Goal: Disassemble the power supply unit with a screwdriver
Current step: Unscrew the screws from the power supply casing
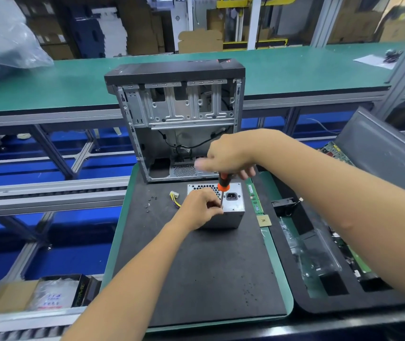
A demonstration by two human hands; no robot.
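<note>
Screwdriver upright on the PSU, mid-frame.
Right hand (231, 156) grips the screwdriver (223, 185) handle; left hand (201, 207) pinches its shaft against the PSU (233, 205).

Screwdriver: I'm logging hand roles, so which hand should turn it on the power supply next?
Right hand: it already grips the screwdriver handle, while the left hand steadies the power supply unit.

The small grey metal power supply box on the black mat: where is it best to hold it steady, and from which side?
Hold the grey metal power supply box by its plain left wall, coming from the left: the socket face points up, and the orange-handled screwdriver works from above.
</note>
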